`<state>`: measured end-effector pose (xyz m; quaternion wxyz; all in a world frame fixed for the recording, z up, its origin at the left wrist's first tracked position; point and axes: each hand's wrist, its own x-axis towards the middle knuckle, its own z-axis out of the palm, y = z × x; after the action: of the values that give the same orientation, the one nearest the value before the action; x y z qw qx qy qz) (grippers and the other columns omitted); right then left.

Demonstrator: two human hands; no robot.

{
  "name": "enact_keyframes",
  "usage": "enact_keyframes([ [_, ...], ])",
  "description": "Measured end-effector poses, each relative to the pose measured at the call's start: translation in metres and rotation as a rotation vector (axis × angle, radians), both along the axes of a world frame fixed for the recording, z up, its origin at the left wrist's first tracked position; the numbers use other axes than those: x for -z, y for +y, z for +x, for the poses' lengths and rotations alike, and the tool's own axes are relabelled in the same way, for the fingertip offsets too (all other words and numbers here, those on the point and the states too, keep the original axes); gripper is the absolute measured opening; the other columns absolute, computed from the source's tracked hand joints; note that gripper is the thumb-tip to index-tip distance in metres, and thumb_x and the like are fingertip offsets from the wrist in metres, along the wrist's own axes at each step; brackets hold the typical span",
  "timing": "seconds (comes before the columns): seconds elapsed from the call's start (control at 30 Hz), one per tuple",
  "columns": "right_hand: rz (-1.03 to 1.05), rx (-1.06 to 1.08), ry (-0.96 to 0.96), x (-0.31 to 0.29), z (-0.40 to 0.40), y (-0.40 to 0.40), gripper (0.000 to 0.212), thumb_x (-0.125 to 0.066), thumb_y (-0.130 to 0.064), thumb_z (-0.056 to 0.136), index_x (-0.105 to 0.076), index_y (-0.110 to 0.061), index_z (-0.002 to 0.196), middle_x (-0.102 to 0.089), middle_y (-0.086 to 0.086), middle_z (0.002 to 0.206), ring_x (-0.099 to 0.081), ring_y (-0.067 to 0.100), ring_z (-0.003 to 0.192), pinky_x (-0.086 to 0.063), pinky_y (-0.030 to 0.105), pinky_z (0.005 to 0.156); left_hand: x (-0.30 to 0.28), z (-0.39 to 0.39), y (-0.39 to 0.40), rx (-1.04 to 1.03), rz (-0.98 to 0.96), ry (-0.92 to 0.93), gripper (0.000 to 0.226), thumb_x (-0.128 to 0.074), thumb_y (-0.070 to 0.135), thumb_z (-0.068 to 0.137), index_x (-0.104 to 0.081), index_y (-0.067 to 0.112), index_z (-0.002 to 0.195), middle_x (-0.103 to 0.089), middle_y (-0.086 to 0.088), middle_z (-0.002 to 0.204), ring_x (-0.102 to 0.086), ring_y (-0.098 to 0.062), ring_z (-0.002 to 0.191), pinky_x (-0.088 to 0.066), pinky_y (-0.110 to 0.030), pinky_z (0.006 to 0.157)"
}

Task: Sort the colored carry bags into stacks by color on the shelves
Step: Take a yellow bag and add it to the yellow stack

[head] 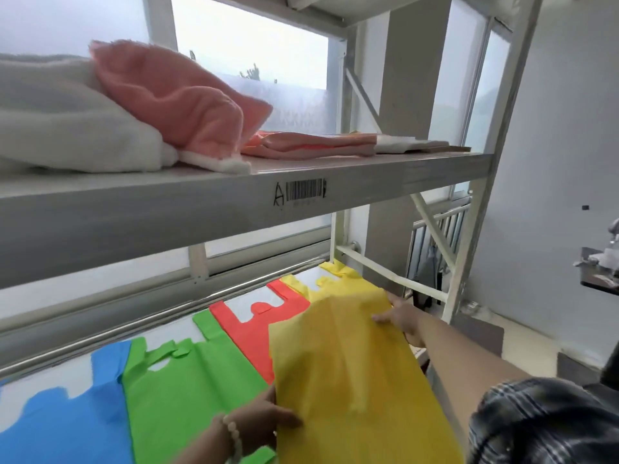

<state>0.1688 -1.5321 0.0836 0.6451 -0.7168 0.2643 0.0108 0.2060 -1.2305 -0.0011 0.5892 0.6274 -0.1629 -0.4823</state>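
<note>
A large yellow carry bag [345, 373] is held over the lower shelf [254, 296]. My left hand [264, 420] grips its near left edge, and my right hand [398, 318] grips its far right edge. Beneath it lie a yellow stack [338, 284] at the far right, a red bag [248, 326], a green bag [187, 386] and a blue bag [60, 423] at the left, overlapping side by side.
The upper shelf [335, 185] holds white fabric [60, 128], a pink fluffy cloth [177, 98], folded pink bags [311, 145] and a white bag [402, 145]. The shelf's metal upright [475, 229] stands close to my right arm. A window lies behind.
</note>
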Motion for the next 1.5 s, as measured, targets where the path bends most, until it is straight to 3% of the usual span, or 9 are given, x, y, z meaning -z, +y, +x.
enact_keyframes([
  [0.17,-0.036,0.001,-0.012,-0.002,0.041,-0.038,0.072,-0.060,-0.007,0.090,-0.024,-0.027,0.149,-0.046,0.013,0.138,-0.049,0.035,0.118,-0.041,0.051,0.103,-0.020,0.036,-0.039,-0.010,-0.012,-0.023,0.086,-0.086,0.006,0.054,-0.041,0.025,0.125,-0.065,-0.011,0.113,-0.071,-0.028,0.081,-0.059,-0.042,0.055],
  [0.4,-0.036,0.000,-0.034,-0.010,0.085,-0.094,0.071,-0.058,-0.004,0.091,-0.023,-0.024,0.149,-0.050,0.013,0.129,-0.050,0.035,0.112,-0.044,0.050,0.093,-0.030,0.084,-0.087,-0.047,0.081,-0.092,0.065,-0.065,-0.002,0.076,-0.039,0.031,0.125,-0.060,-0.011,0.123,-0.062,-0.037,0.108,-0.040,-0.064,0.098],
  [0.6,-0.086,-0.146,-0.032,-0.014,0.140,-0.146,0.069,-0.058,-0.003,0.091,-0.024,-0.021,0.148,-0.044,0.017,0.139,-0.050,0.033,0.104,-0.045,0.049,0.083,-0.034,0.100,-0.140,-0.162,0.055,-0.129,0.054,-0.062,-0.002,0.080,-0.044,0.036,0.114,-0.062,-0.003,0.110,-0.064,-0.026,0.094,-0.047,-0.055,0.089],
  [0.83,-0.123,-0.342,-0.067,-0.008,0.203,-0.195,0.061,-0.061,-0.002,0.088,-0.037,-0.021,0.141,-0.053,0.014,0.130,-0.054,0.040,0.114,-0.048,0.055,0.091,-0.014,0.096,-0.208,-0.437,0.020,-0.120,0.072,-0.055,-0.005,0.086,-0.026,0.033,0.139,-0.057,-0.002,0.112,-0.061,-0.027,0.096,-0.051,-0.049,0.079],
  [1.0,-0.116,-0.402,-0.368,-0.045,0.248,-0.207,0.058,-0.058,0.001,0.087,-0.041,-0.024,0.137,-0.058,0.015,0.120,-0.059,0.041,0.106,-0.055,0.051,0.077,-0.044,0.116,-0.239,-0.690,-0.198,-0.237,0.091,-0.063,-0.009,0.076,-0.018,0.029,0.145,-0.054,-0.004,0.112,-0.061,-0.020,0.087,-0.058,-0.034,0.064],
  [1.13,-0.079,-0.358,-0.598,-0.081,0.274,-0.206,0.061,-0.054,0.003,0.087,-0.043,-0.029,0.137,-0.060,0.005,0.116,-0.061,0.028,0.096,-0.054,0.043,0.079,-0.068,0.140,-0.252,-0.848,-0.269,-0.339,0.077,-0.048,-0.018,0.085,-0.022,0.029,0.140,-0.055,-0.002,0.103,-0.059,-0.020,0.082,-0.057,-0.027,0.061],
  [1.23,-0.265,-0.280,-0.410,-0.041,0.295,-0.218,0.064,-0.054,0.000,0.087,-0.035,-0.024,0.143,-0.054,0.008,0.125,-0.056,0.033,0.107,-0.049,0.050,0.091,-0.038,0.148,-0.267,-0.925,-0.120,-0.288,0.084,-0.045,-0.020,0.084,-0.011,0.022,0.148,-0.055,-0.012,0.112,-0.056,-0.027,0.090,-0.052,-0.033,0.069],
  [1.37,-0.544,-0.196,-0.017,0.048,0.305,-0.232,0.062,-0.053,-0.003,0.085,-0.034,-0.013,0.144,-0.048,0.016,0.137,-0.052,0.038,0.117,-0.046,0.045,0.098,0.021,0.139,-0.294,-0.951,0.215,-0.219,0.094,-0.048,-0.013,0.080,0.003,0.025,0.150,-0.056,-0.002,0.074,-0.050,-0.015,0.059,-0.042,-0.017,0.048],
  [1.5,-0.589,-0.286,0.056,0.100,0.295,-0.225,0.056,-0.039,0.005,0.089,-0.037,-0.012,0.142,-0.052,0.018,0.132,-0.054,0.037,0.109,-0.048,0.038,0.086,0.052,0.127,-0.313,-0.938,0.397,-0.272,0.084,-0.047,-0.005,0.082,-0.010,0.029,0.150,-0.056,-0.003,0.129,-0.057,-0.014,0.098,-0.046,-0.021,0.086],
])
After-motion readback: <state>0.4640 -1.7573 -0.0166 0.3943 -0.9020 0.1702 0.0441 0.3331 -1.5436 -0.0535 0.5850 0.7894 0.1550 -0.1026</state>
